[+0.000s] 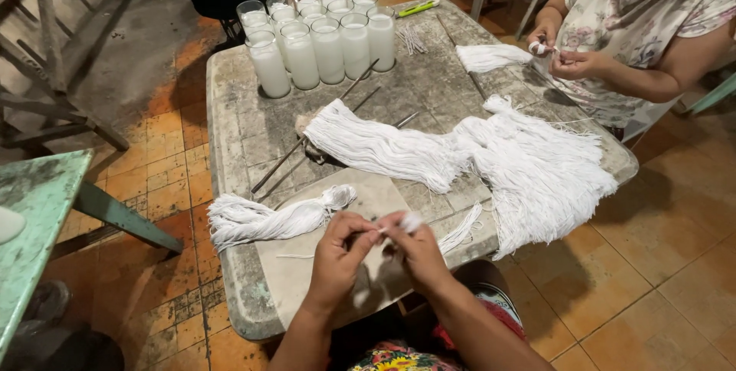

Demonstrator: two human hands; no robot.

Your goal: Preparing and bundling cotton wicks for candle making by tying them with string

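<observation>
Glasses [322,37]: cluster at the far end of the tabletop [230,110], each filled with white wax. Left hand [337,252] and right hand [414,252] at the near edge, fingertips pressed together, pinching a small white wick tuft [410,222] between them. Tied wick bundle [268,218] just left of the hands; large loose wick heap [498,156] toward the tabletop's right side. Tabletop grey, worn; floor orange tile. Another person's hands [563,53] work wick at the far right.

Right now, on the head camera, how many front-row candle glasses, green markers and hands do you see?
Front-row candle glasses: 5
Green marker: 1
Own hands, left hand and right hand, pinching white string: 2
Other person's hands: 2
Total: 10
</observation>
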